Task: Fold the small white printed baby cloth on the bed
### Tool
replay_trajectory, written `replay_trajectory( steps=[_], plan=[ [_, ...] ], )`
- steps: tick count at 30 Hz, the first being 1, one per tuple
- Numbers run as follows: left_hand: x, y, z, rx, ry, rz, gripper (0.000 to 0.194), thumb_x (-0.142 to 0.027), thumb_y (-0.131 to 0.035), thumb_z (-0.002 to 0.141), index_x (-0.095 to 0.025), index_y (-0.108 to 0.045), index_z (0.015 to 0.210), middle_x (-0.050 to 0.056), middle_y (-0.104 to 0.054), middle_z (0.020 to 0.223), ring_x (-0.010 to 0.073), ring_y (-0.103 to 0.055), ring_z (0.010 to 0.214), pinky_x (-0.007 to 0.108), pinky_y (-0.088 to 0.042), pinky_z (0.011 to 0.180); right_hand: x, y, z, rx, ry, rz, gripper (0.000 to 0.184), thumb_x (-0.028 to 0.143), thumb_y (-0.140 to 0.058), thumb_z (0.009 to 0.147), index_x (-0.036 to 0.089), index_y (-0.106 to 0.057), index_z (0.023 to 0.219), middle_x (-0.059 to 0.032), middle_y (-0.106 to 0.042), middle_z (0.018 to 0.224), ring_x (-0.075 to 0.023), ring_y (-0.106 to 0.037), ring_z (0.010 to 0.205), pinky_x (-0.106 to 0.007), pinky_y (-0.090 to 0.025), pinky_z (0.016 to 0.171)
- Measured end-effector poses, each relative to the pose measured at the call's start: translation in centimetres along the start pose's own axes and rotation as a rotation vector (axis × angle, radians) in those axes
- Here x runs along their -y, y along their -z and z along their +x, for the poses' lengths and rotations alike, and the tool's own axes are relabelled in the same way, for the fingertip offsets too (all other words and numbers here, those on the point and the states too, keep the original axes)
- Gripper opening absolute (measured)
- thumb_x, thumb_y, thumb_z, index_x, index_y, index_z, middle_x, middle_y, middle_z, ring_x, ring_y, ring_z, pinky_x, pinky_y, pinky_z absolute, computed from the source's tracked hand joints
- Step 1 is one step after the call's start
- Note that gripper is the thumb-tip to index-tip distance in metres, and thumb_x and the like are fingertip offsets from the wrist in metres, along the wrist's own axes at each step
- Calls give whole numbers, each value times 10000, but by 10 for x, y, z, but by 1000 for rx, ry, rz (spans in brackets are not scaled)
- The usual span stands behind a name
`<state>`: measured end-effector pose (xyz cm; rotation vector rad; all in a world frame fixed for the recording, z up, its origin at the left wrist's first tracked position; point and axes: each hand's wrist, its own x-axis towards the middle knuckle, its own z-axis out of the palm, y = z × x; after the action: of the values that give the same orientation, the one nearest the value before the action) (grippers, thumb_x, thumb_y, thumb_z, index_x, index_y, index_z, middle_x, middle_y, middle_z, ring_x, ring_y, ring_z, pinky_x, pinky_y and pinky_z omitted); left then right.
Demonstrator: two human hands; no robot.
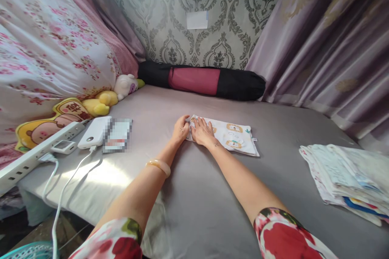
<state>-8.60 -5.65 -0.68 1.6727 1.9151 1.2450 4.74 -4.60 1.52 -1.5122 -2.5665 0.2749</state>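
A folded white cloth [240,137] with an orange and green cartoon print lies flat on the grey bed sheet. A small white tag sticks out at its right end. My right hand [202,131] rests palm down on the cloth's left part, fingers stretched out. At the cloth's left end, my left hand [181,128] is turned on its side with its fingers curled against the edge. Its fingertips are partly hidden, but it seems to grip that edge. A pale bangle [158,166] circles my left wrist.
A stack of folded cloths [346,174] sits at the right. To the left are a power strip [39,156], a white power bank [95,131] with cables, a pixelated object [117,135] and plush toys [101,101]. A long black and maroon bag [194,81] lies along the wall.
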Motion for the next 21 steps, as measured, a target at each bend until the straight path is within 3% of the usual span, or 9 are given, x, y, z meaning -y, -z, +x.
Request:
replay_trajectory(
  steps=[9,15,21],
  plan=[
    [-3,4,1,-77,59,-94,393,-249,-345,933,-165,-623,1197,98,-654,1266,220,-580,1201,387,-436,1073,19,12,13,-3,1,37,584,346,-186,1000,93,-310,1512,-123,-250,1605,-250,-157,1487,-517,-101,1189],
    [-10,6,0,-112,123,-159,406,-308,-306,978,-139,-621,1169,125,-647,1270,214,-574,1201,354,-426,1069,31,3,18,78,13,-32,585,299,-221,986,86,-282,1527,-133,-204,1618,-241,-131,1496,-486,-108,1194],
    [-5,6,1,-104,97,-127,402,-329,-302,984,-173,-624,1167,99,-659,1252,207,-578,1196,343,-436,1058,29,0,19,60,14,7,588,347,-183,997,114,-309,1522,-118,-211,1618,-233,-132,1498,-488,-98,1197]
  ],
)
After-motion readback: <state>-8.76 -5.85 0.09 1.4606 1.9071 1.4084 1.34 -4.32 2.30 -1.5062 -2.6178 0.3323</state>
